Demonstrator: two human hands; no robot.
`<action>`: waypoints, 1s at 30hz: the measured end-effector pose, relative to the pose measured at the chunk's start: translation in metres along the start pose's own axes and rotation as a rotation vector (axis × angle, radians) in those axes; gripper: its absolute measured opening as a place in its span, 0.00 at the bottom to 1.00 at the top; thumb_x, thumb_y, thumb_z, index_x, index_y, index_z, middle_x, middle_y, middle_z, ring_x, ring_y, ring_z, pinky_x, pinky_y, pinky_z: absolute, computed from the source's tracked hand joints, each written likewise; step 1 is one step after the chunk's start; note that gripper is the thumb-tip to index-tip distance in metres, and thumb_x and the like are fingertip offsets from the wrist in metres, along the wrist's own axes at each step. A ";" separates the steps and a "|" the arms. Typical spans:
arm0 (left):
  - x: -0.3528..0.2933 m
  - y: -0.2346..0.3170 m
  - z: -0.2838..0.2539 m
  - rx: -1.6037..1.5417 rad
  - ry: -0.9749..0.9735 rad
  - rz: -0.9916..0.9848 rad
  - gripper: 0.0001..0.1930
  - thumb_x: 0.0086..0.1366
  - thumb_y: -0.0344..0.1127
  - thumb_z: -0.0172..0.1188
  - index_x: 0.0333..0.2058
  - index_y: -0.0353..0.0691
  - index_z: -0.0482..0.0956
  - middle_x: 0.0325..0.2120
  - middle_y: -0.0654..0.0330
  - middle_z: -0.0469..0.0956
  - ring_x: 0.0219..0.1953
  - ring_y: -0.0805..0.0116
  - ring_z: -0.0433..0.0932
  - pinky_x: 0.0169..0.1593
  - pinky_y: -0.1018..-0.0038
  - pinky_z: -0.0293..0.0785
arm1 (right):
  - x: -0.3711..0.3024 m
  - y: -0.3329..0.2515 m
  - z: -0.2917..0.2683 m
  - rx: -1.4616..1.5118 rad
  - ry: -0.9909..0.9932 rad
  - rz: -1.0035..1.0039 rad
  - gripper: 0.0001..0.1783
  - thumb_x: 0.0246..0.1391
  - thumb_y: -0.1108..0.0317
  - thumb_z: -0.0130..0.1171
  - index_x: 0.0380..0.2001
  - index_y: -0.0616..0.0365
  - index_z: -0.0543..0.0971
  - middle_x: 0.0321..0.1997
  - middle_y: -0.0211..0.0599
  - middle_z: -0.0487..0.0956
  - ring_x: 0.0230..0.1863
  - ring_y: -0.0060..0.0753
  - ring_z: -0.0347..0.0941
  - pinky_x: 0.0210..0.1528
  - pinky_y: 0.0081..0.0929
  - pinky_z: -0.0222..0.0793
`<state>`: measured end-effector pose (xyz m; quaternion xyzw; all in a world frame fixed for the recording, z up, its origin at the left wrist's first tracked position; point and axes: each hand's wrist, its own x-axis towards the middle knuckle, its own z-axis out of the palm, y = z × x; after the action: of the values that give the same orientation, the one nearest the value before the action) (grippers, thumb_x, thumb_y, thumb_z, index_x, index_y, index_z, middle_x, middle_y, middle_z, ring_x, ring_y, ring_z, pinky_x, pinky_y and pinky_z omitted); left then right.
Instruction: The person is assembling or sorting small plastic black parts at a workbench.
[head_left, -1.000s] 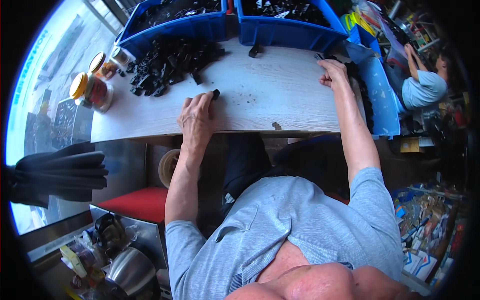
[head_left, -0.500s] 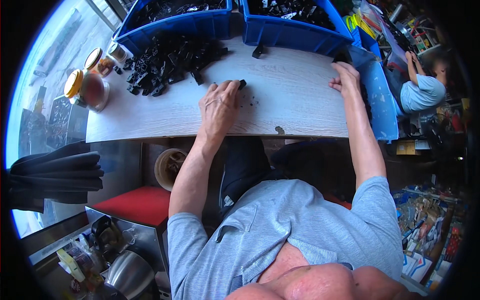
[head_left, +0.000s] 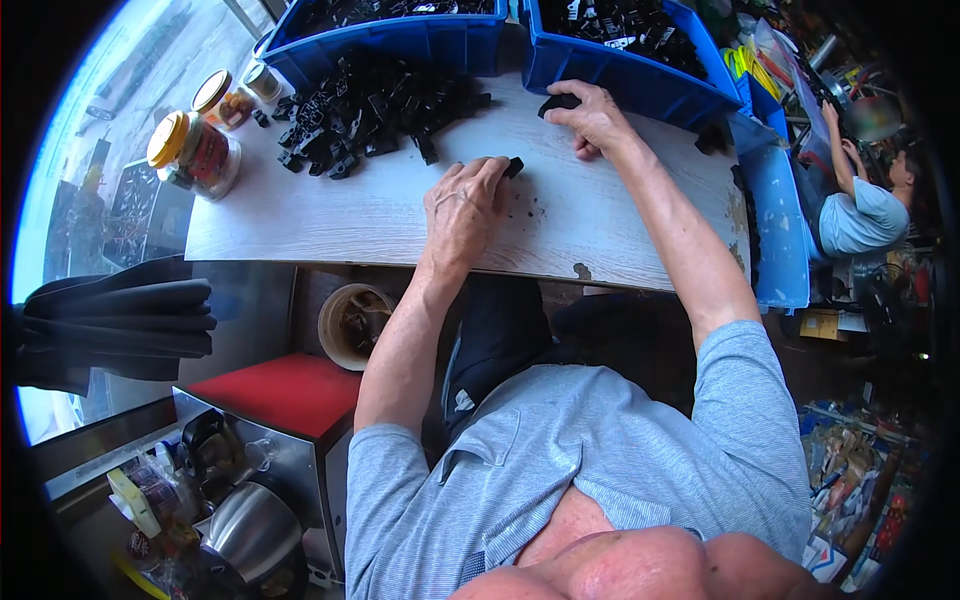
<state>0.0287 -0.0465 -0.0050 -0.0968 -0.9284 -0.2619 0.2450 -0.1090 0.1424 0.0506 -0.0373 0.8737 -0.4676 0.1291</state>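
Note:
My left hand (head_left: 462, 212) rests over the middle of the table, its fingers closed on a small black plastic part (head_left: 514, 167) that pokes out past the fingertips. Farther off and to the right, my right hand (head_left: 594, 122) has thumb and fingers around another black plastic part (head_left: 558, 104), close to the front wall of a blue bin. A big heap of similar black parts (head_left: 370, 115) lies beyond my left hand. One more black piece (head_left: 712, 138) sits by the table's right end. Dark crumbs are scattered beside my left hand.
Two blue bins (head_left: 390, 42) of black parts line the table's (head_left: 330, 220) far edge. A lighter blue bin (head_left: 780, 225) adjoins its right end. Jars, one yellow-lidded (head_left: 195, 155), stand at the left. A bucket (head_left: 352, 325) is below the front edge. Another person (head_left: 862, 215) works at far right.
My right hand has moved left from the table's right end to the lone black part near the bin and closed on it. My left hand has stayed nearly still; the whole view has shifted slightly.

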 end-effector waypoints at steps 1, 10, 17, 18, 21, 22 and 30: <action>0.001 0.000 0.001 -0.010 0.033 0.020 0.11 0.61 0.31 0.64 0.44 0.43 0.82 0.37 0.59 0.84 0.35 0.57 0.81 0.40 0.65 0.79 | 0.001 0.000 0.001 -0.028 0.021 0.014 0.27 0.53 0.64 0.69 0.57 0.52 0.78 0.21 0.31 0.74 0.14 0.19 0.68 0.14 0.21 0.70; 0.002 0.001 -0.002 -0.025 -0.028 -0.056 0.12 0.62 0.32 0.64 0.45 0.44 0.83 0.39 0.56 0.85 0.41 0.56 0.83 0.47 0.63 0.79 | -0.015 0.015 -0.003 -0.026 -0.025 0.085 0.15 0.52 0.66 0.70 0.40 0.57 0.79 0.19 0.27 0.74 0.12 0.17 0.66 0.13 0.21 0.68; 0.001 -0.001 0.001 -0.067 0.041 0.005 0.12 0.60 0.29 0.64 0.44 0.43 0.82 0.35 0.57 0.84 0.37 0.55 0.81 0.42 0.63 0.78 | -0.031 0.028 -0.005 0.106 0.099 0.085 0.17 0.51 0.69 0.70 0.43 0.58 0.79 0.18 0.29 0.75 0.11 0.19 0.67 0.11 0.23 0.68; 0.001 -0.001 0.001 -0.129 0.045 -0.008 0.12 0.59 0.29 0.64 0.44 0.42 0.82 0.34 0.56 0.84 0.37 0.54 0.81 0.42 0.63 0.78 | -0.031 0.029 -0.005 0.119 0.112 0.078 0.18 0.51 0.70 0.70 0.44 0.59 0.79 0.18 0.30 0.74 0.10 0.19 0.66 0.11 0.23 0.67; 0.009 0.005 0.001 -0.216 0.081 0.001 0.12 0.61 0.28 0.64 0.45 0.42 0.82 0.34 0.55 0.83 0.37 0.54 0.82 0.42 0.62 0.78 | -0.027 0.032 -0.006 0.089 0.094 0.080 0.19 0.50 0.71 0.69 0.47 0.58 0.79 0.17 0.29 0.73 0.10 0.19 0.66 0.11 0.23 0.66; 0.015 0.007 0.002 -0.241 0.118 0.019 0.12 0.62 0.28 0.63 0.46 0.41 0.83 0.34 0.53 0.83 0.38 0.54 0.82 0.43 0.62 0.78 | -0.027 0.030 -0.006 0.043 0.061 0.087 0.20 0.50 0.72 0.68 0.48 0.58 0.79 0.17 0.28 0.73 0.10 0.19 0.65 0.11 0.23 0.65; 0.067 0.010 0.035 -0.118 -0.051 0.265 0.12 0.66 0.29 0.60 0.47 0.44 0.84 0.42 0.56 0.85 0.43 0.53 0.82 0.49 0.64 0.78 | -0.036 0.034 -0.009 0.031 -0.062 0.133 0.19 0.48 0.68 0.66 0.46 0.50 0.83 0.21 0.28 0.75 0.16 0.20 0.69 0.17 0.25 0.74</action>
<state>-0.0404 -0.0156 0.0072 -0.2394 -0.8963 -0.2791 0.2477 -0.0748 0.1753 0.0346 0.0084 0.8625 -0.4701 0.1873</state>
